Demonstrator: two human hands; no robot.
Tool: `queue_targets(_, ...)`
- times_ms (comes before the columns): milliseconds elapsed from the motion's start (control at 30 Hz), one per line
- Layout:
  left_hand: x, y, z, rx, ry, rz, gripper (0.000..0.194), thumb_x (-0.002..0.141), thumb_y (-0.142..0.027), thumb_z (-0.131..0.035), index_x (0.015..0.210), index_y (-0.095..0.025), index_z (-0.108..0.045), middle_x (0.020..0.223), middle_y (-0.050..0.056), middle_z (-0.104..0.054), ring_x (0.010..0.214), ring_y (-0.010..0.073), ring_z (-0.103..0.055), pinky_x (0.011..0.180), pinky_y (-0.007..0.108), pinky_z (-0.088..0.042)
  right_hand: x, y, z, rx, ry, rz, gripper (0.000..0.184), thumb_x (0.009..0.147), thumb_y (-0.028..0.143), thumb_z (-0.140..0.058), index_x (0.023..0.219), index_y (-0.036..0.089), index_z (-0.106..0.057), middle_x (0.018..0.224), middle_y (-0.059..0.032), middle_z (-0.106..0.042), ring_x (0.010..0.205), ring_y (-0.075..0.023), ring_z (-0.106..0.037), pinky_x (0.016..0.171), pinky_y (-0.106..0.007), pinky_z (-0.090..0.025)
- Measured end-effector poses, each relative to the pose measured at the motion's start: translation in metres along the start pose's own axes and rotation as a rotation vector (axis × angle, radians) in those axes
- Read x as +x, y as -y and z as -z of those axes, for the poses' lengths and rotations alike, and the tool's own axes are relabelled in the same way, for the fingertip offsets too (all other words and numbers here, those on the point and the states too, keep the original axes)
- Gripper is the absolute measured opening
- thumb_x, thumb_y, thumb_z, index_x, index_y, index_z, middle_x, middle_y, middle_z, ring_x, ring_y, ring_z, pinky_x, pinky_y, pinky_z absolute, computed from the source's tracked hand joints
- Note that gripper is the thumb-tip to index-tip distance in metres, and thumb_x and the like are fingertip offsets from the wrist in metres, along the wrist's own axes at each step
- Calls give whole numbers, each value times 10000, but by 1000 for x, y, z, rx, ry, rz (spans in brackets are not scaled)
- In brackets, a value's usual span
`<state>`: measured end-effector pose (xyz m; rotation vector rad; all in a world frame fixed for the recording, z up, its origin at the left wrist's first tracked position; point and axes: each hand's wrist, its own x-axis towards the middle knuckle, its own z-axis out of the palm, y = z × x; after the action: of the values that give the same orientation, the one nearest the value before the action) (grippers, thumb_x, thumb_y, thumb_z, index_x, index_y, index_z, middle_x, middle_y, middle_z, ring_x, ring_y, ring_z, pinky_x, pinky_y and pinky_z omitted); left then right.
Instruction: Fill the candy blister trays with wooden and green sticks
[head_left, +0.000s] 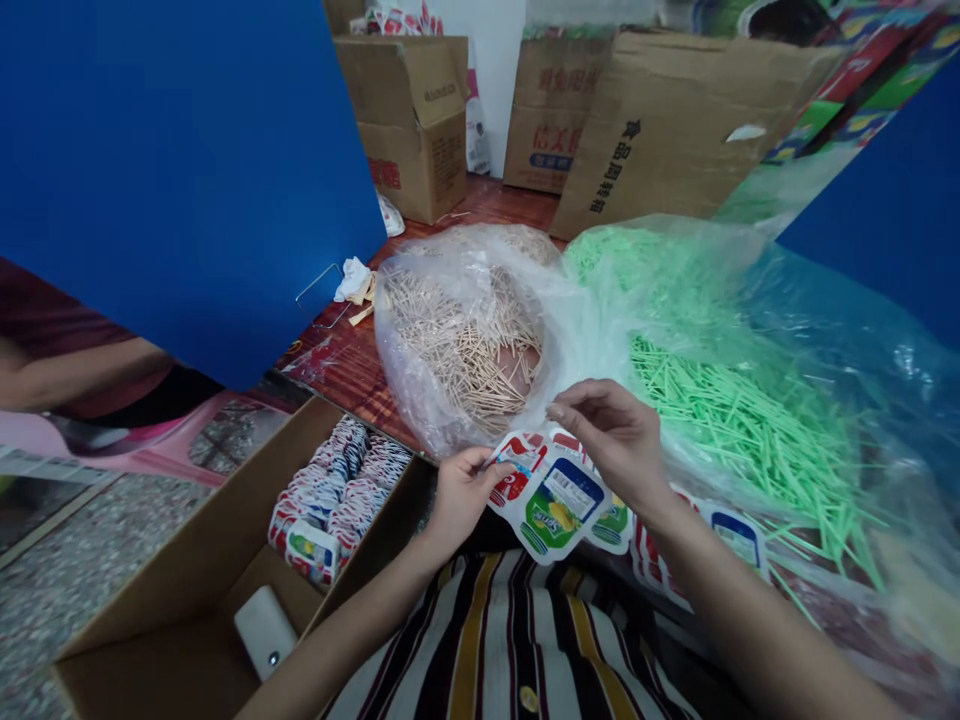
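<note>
My left hand (pixel 461 500) pinches the left edge of a flat printed packet (pixel 559 505) with red cola and green Sprite pictures, held low in front of my striped shirt. Just above its top right edge is my right hand (pixel 619 440), thumb and fingertips pressed together; anything between them is too small to make out. More such packets (pixel 739 540) lie behind my right forearm. Beyond my hands, a clear plastic bag (pixel 397 370) holds many thin pale wooden sticks (pixel 480 365). To its right, bright green plastic sticks (pixel 739 430) fill another clear bag (pixel 825 330).
At lower left, an open cardboard box (pixel 142 580) contains rows of packets (pixel 337 490) and a white device (pixel 266 630). Blue panels (pixel 187 180) flank the red-brown table (pixel 349 375). Cardboard cartons (pixel 412 120) stand at the back. Another person's arm (pixel 90 375) shows at left.
</note>
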<state>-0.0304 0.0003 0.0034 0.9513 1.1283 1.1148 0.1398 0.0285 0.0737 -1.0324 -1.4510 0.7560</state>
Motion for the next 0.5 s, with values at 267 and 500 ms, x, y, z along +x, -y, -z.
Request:
queue_targets(267, -1, 0, -1, -26, 54, 31, 142, 651, -245, -747, 701, -125, -693, 618, -4, -689, 524, 107, -580, 539, 214, -465, -13, 9, 13, -350, 432, 219, 196, 882, 203, -549, 1044, 218, -659, 976, -50, -708, 909, -166, -658, 795, -297, -529)
queue_targets(500, -4, 0, -3, 28, 82, 4, 161, 656, -276, -751, 686, -127, -696, 611, -7, -671, 530, 109, -567, 534, 214, -456, -18, 19, 18, -529, 641, 217, 437, 938, 204, -442, 1370, 268, -429, 1167, -58, -665, 986, -174, -660, 821, -304, -545)
